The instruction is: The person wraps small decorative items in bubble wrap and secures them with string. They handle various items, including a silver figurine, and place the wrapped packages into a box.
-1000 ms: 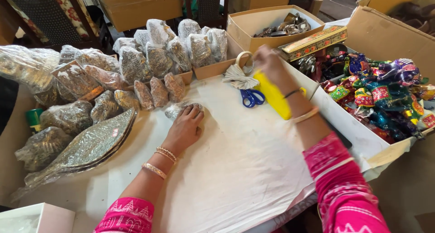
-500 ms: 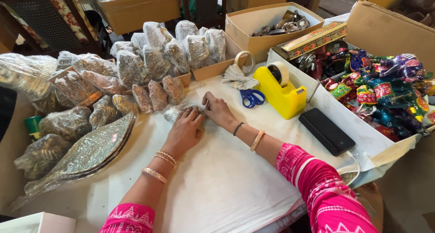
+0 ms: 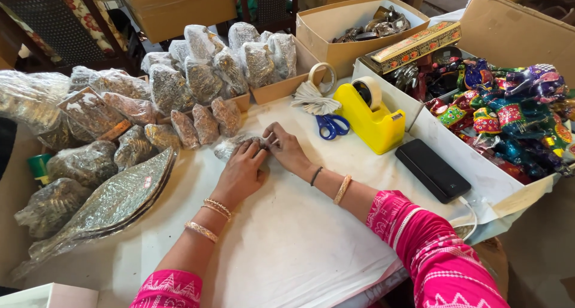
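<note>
right hand (image 3: 287,149) moved off tape dispenser (image 3: 371,119) | both hands grasping small packet (image 3: 239,145) | bare table (image 3: 287,242) nearside

Both arms wear bright pink sleeves patterned in white — zigzag bands and small triangle motifs — with the forearms left bare below them. Near the left hand (image 3: 239,175) the wrist carries two thin beaded gold bangles, and a broader gold bangle sits further up that forearm. Near the right hand (image 3: 286,150) there is a thin dark band at the wrist and, just behind it, a single gold bangle — plain and rounded.
</note>
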